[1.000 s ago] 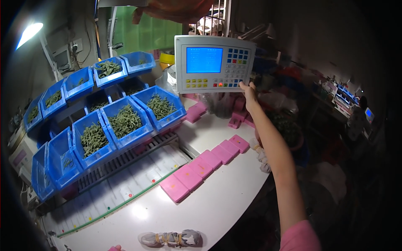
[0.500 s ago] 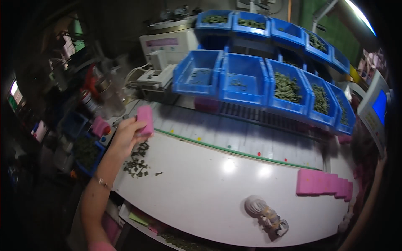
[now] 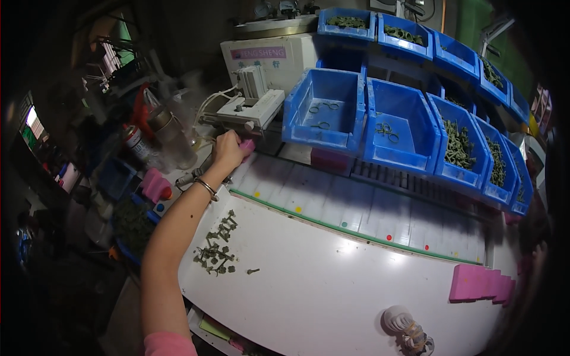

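At the far left end of the pale slotted strip [image 3: 320, 193], my left hand [image 3: 227, 151] is closed round a pink block [image 3: 248, 147], with only part of the block showing past the fingers. Close beyond it is a white device with a knob [image 3: 252, 113]. Nearer to me, small dark green metal-like pieces [image 3: 217, 255] lie scattered on the white tabletop [image 3: 309, 285]. Dim skin-toned shapes at the right rim may belong to my right hand [image 3: 539, 256]; its fingers cannot be made out.
Blue bins [image 3: 401, 133] stand in two tiers behind the strip, several holding small greenish pieces, two with only a few rings. A row of pink blocks [image 3: 478, 283] sits at the right. A bundled white cord [image 3: 407, 329] lies near the front. Bottles [image 3: 172, 136] crowd the left.
My left hand has carried the pink block away from me, from above the scattered pieces to beside the white device. The view has shifted, and the right forearm and display panel have left the picture.
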